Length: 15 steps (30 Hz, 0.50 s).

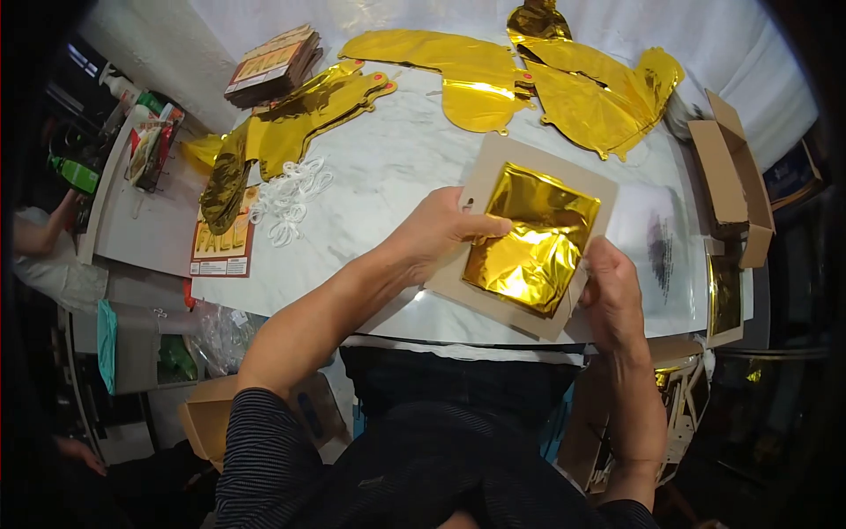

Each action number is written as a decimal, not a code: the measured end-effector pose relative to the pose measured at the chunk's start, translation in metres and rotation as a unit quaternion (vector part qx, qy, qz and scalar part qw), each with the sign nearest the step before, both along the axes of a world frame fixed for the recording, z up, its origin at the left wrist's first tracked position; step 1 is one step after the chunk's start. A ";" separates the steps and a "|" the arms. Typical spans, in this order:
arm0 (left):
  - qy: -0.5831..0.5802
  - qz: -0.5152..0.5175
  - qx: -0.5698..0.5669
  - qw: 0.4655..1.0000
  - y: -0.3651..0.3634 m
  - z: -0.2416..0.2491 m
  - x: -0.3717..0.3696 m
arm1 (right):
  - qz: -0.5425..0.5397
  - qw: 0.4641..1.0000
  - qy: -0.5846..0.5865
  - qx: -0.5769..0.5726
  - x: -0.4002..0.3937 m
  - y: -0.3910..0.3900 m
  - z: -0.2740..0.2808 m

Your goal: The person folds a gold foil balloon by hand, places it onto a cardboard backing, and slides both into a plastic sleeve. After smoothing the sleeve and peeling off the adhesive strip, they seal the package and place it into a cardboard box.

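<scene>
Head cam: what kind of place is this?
Likely a small packing workstation: gold foil balloons lie spread on a white table, with a stack of printed cards and an open cardboard box alongside.

Flat gold foil balloons (564, 84) lie across the white counter (388, 167), near white ribbon loops (289, 198), stacked cards (273, 66) and an open cardboard box (731, 176).
</scene>
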State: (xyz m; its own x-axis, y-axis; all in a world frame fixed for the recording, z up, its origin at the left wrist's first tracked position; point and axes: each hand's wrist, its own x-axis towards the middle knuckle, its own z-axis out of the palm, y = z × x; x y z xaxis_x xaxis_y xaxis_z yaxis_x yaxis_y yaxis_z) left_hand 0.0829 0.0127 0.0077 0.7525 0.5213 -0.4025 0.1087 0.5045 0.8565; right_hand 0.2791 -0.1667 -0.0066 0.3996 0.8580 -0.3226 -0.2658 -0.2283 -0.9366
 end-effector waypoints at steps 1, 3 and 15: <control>-0.001 -0.004 0.000 1.000 0.001 -0.001 0.000 | -0.030 0.998 0.029 0.046 0.002 -0.005 -0.002; 0.005 0.028 -0.070 0.997 0.005 -0.005 -0.001 | -0.103 0.990 -0.030 0.095 -0.007 -0.008 0.006; -0.007 0.045 -0.066 0.997 0.002 -0.012 -0.008 | -0.053 0.830 -0.527 0.173 -0.014 -0.015 0.009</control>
State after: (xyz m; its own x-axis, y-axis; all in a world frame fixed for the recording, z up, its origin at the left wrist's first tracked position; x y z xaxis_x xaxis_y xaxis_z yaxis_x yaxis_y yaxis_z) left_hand 0.0753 0.0143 -0.0047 0.7110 0.5296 -0.4625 0.0476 0.6201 0.7831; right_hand 0.2653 -0.1817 0.0026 0.3824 0.7685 0.5130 0.7424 0.0750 -0.6658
